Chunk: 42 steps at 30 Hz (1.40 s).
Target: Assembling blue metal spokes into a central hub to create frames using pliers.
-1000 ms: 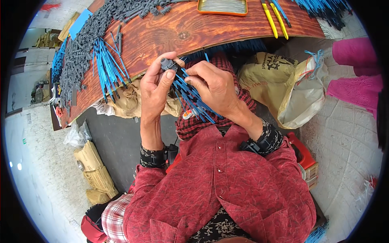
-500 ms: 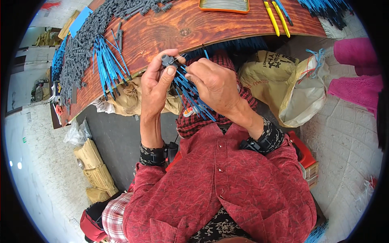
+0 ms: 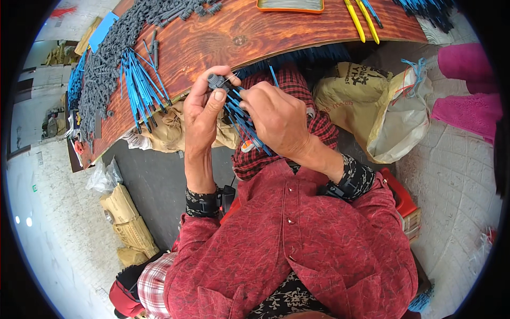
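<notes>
Above my lap, over the near edge of the table, my left hand (image 3: 201, 114) pinches a grey ribbed plastic fitting (image 3: 215, 81) between thumb and forefinger. Its round end points up and left. Close beside it on the right, my right hand (image 3: 279, 119) is closed, its fingertips next to the fitting; a thin, light strand shows between the hands, but what the right fingers grip is hidden. Several thin blue rods with black ends (image 3: 239, 119) hang below and between both hands. How they join the fitting cannot be made out.
On the wooden table (image 3: 212, 48) lie a heap of grey fittings (image 3: 98, 74), blue rods (image 3: 139, 80), an orange-rimmed tray (image 3: 290, 9) of thin metal pins and a yellow-handled tool (image 3: 356, 21). An open sack (image 3: 350, 95) stands right of my knees; cardboard (image 3: 127, 218) lies lower left.
Both hands have shifted slightly left with the fitting, and the right fingertips sit a little lower beside it. The left hand keeps its pinch.
</notes>
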Available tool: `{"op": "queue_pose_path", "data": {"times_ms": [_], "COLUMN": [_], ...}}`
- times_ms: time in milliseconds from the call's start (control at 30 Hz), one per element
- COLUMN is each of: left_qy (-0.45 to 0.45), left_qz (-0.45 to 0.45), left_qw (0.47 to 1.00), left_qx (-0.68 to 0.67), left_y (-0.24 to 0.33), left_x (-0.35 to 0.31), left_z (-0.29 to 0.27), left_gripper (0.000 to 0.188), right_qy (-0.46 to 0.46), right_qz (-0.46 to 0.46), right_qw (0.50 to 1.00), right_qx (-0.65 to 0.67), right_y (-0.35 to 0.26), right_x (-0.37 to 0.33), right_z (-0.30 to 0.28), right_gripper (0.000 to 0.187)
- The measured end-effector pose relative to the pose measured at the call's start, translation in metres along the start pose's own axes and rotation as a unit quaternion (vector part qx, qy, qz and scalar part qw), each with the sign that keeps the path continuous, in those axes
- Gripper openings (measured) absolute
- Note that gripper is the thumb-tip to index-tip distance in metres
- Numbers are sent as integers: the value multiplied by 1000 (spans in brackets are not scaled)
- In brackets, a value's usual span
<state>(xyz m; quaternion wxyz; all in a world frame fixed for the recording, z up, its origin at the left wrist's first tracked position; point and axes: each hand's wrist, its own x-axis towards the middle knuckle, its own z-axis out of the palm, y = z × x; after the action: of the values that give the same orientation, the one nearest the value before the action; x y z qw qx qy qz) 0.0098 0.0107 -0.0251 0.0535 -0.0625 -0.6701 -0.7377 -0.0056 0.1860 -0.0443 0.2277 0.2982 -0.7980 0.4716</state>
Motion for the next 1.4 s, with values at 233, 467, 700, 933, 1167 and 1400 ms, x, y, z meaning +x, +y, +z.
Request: {"op": "queue_pose_path", "data": {"times_ms": [233, 467, 700, 933, 1167, 1400], "left_qy": [-14, -7, -12, -13, -20, -16], "left_qz": [2, -10, -12, -9, -19, -33], "left_qw": [1000, 1000, 1000, 1000, 999, 998], "left_qx": [10, 26, 26, 26, 23, 52], "left_y": [1, 1, 2, -1, 3, 12], "left_x": [3, 2, 1, 0, -2, -4], "left_z": [1, 2, 0, -3, -3, 0], "left_gripper": [46, 46, 47, 46, 45, 43], "right_qy": [11, 8, -7, -12, -38, -73], "right_qz": [22, 61, 92, 58, -2, -18], "right_qw": [1000, 996, 988, 993, 999, 997], "right_qx": [17, 61, 125, 106, 31, -10], "right_y": [0, 4, 5, 9, 9, 4], "right_x": [3, 1, 2, 4, 12, 17], "right_z": [-6, -5, -6, -1, -2, -7], "right_gripper": [14, 14, 17, 17, 15, 11]}}
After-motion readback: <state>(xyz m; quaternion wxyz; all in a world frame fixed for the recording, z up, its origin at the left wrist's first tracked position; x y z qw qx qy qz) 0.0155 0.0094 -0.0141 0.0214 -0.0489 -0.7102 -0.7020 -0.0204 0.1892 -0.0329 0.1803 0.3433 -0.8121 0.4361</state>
